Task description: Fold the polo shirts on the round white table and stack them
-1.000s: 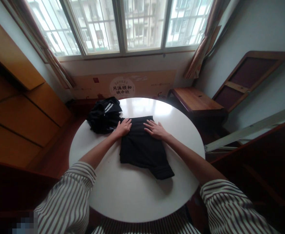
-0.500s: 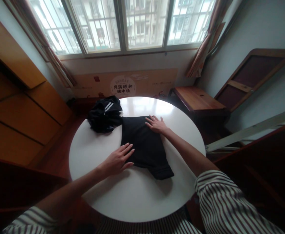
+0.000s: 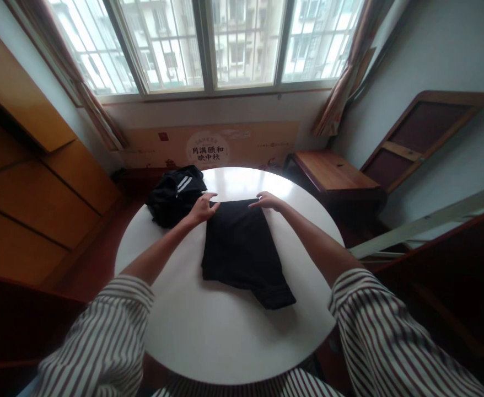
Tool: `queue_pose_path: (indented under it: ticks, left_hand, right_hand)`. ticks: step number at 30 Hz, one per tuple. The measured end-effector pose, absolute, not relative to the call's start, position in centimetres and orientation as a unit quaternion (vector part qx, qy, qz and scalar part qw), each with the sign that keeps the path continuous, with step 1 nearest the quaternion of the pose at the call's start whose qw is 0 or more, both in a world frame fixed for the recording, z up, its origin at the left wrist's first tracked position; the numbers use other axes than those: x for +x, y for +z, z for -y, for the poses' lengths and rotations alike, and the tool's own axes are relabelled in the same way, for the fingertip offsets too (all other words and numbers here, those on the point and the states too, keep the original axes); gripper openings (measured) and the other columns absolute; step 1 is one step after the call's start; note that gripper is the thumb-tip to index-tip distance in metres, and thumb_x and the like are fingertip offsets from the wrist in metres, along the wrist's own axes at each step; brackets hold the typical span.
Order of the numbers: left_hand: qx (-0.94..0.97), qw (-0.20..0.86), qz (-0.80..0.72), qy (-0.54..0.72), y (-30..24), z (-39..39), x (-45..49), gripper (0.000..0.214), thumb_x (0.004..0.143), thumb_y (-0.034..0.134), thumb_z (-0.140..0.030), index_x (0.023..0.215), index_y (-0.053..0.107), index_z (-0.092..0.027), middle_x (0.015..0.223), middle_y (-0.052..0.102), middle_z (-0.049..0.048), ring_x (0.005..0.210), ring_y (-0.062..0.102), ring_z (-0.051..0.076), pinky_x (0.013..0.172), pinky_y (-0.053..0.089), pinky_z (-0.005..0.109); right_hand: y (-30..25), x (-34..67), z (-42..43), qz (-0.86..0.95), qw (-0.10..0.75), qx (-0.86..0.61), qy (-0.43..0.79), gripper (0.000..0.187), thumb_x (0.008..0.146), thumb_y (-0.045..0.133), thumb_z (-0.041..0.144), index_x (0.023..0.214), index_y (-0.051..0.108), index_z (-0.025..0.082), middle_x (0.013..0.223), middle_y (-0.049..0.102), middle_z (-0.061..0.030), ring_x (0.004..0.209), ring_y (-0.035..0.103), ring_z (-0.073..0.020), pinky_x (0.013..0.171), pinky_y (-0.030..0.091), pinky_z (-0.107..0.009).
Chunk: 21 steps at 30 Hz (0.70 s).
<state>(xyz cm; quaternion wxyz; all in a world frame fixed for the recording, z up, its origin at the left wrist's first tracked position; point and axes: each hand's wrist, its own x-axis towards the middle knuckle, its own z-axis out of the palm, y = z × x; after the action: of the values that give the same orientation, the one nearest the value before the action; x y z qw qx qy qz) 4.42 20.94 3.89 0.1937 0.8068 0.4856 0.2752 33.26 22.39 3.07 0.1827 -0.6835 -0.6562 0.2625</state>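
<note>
A flat black folded garment [image 3: 237,248], probably trousers, lies in the middle of the round white table [image 3: 176,325]. My left hand [image 3: 203,209] is at its far left corner, fingers on the edge and apart. My right hand [image 3: 267,201] lies at its far right corner, fingers stretched along the far edge. Neither hand visibly lifts the cloth. A crumpled black garment with white stripes [image 3: 176,197] sits just left of my left hand, at the table's far edge. Striped sleeves [image 3: 97,336] cover my forearms nearest the camera.
A wooden bench [image 3: 333,171] stands at the right under a folded frame, with a pale rail [image 3: 428,220] nearer. Wooden cupboards [image 3: 39,193] line the left. A printed board [image 3: 211,146] stands below the barred window [image 3: 204,47] behind the table.
My left hand has moved from the near side of the folded garment up to its far left corner. My right hand has slid slightly onto the far edge. The garment lies much as before.
</note>
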Motion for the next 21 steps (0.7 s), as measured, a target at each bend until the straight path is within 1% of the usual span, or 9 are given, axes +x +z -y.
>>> queue_pose_path:
  ticks: [3, 5, 8, 10, 13, 15, 17, 19, 21]
  left_hand:
    - [0.820, 0.210, -0.476, 0.237, 4.9, -22.8, 4.7, 0.040, 0.095, 0.063, -0.038, 0.126, 0.059, -0.014, 0.126, 0.061, 0.0119, 0.108, 0.063, 0.024, 0.093, 0.054, 0.045]
    - [0.824, 0.217, -0.475, 0.221, 5.2, -23.8, 4.6, 0.037, 0.095, 0.062, -0.038, 0.122, 0.060, -0.014, 0.120, 0.063, 0.0101, 0.101, 0.064, 0.022, 0.086, 0.056, 0.042]
    - [0.831, 0.228, -0.473, 0.183, 5.4, -25.1, 4.4, 0.041, 0.079, 0.077, -0.041, 0.104, 0.068, -0.010, 0.097, 0.068, 0.0087, 0.081, 0.064, 0.019, 0.074, 0.055, 0.032]
    - [0.849, 0.210, -0.454, 0.170, 5.8, -25.3, 4.0, 0.036, 0.072, 0.080, -0.037, 0.094, 0.069, -0.012, 0.085, 0.068, 0.0061, 0.074, 0.062, 0.018, 0.071, 0.053, 0.029]
    - [0.889, 0.125, -0.380, 0.222, 6.7, -23.1, 2.8, 0.020, 0.079, 0.072, -0.029, 0.093, 0.066, -0.015, 0.086, 0.067, 0.0044, 0.076, 0.061, 0.017, 0.074, 0.052, 0.028]
    - [0.908, 0.070, -0.314, 0.270, 7.1, -19.8, 1.5, 0.013, 0.085, 0.065, -0.024, 0.095, 0.064, -0.016, 0.089, 0.065, 0.0049, 0.077, 0.061, 0.015, 0.074, 0.052, 0.027]
    - [0.927, 0.031, -0.238, 0.287, 7.0, -15.5, 0.2, 0.012, 0.089, 0.061, -0.021, 0.100, 0.063, -0.017, 0.093, 0.064, 0.0060, 0.080, 0.061, 0.015, 0.074, 0.053, 0.028]
    - [0.948, -0.010, -0.156, 0.276, 6.3, -11.1, -0.9, 0.017, 0.091, 0.058, -0.018, 0.108, 0.062, -0.017, 0.096, 0.064, 0.0077, 0.086, 0.062, 0.017, 0.079, 0.055, 0.031]
    - [0.961, -0.041, -0.093, 0.257, 5.2, -7.4, -1.5, 0.023, 0.092, 0.056, -0.014, 0.115, 0.060, -0.017, 0.095, 0.064, 0.0085, 0.086, 0.062, 0.019, 0.080, 0.056, 0.034]
  right_hand:
    - [3.4, 32.6, -22.9, 0.663, 0.179, -0.682, 0.254, 0.041, 0.061, 0.090, 0.029, 0.094, 0.072, 0.012, 0.094, 0.070, -0.0113, 0.090, 0.065, -0.0251, 0.078, 0.053, -0.031]
    - [3.5, 32.2, -23.0, 0.672, 0.190, -0.674, 0.242, 0.031, 0.063, 0.087, 0.023, 0.088, 0.071, 0.013, 0.093, 0.069, -0.0110, 0.090, 0.064, -0.0252, 0.079, 0.053, -0.033]
    - [4.0, 32.0, -22.5, 0.696, 0.220, -0.642, 0.234, 0.020, 0.072, 0.076, 0.017, 0.091, 0.068, 0.014, 0.089, 0.070, -0.0081, 0.083, 0.063, -0.0208, 0.075, 0.052, -0.031]
    - [4.6, 32.3, -21.3, 0.712, 0.245, -0.617, 0.229, 0.024, 0.079, 0.069, 0.016, 0.103, 0.066, 0.014, 0.089, 0.070, -0.0063, 0.080, 0.063, -0.0185, 0.075, 0.052, -0.030]
    - [5.6, 33.5, -17.6, 0.753, 0.309, -0.544, 0.204, 0.037, 0.085, 0.062, 0.017, 0.122, 0.062, 0.017, 0.096, 0.072, -0.0053, 0.086, 0.064, -0.0189, 0.080, 0.054, -0.033]
    - [6.1, 34.6, -13.8, 0.803, 0.352, -0.450, 0.172, 0.030, 0.089, 0.060, 0.020, 0.118, 0.066, 0.019, 0.099, 0.073, -0.0068, 0.090, 0.067, -0.0205, 0.083, 0.055, -0.035]
    - [6.2, 35.8, -9.5, 0.852, 0.352, -0.359, 0.147, 0.023, 0.094, 0.056, 0.023, 0.112, 0.071, 0.021, 0.103, 0.073, -0.0080, 0.092, 0.069, -0.0205, 0.084, 0.056, -0.036]
    - [5.9, 36.6, -5.4, 0.881, 0.338, -0.306, 0.129, 0.026, 0.097, 0.053, 0.019, 0.117, 0.070, 0.023, 0.109, 0.073, -0.0082, 0.099, 0.069, -0.0198, 0.087, 0.057, -0.036]
    - [5.2, 37.0, -2.1, 0.904, 0.316, -0.274, 0.092, 0.031, 0.096, 0.053, 0.014, 0.123, 0.067, 0.023, 0.112, 0.073, -0.0084, 0.104, 0.068, -0.0199, 0.093, 0.057, -0.038]
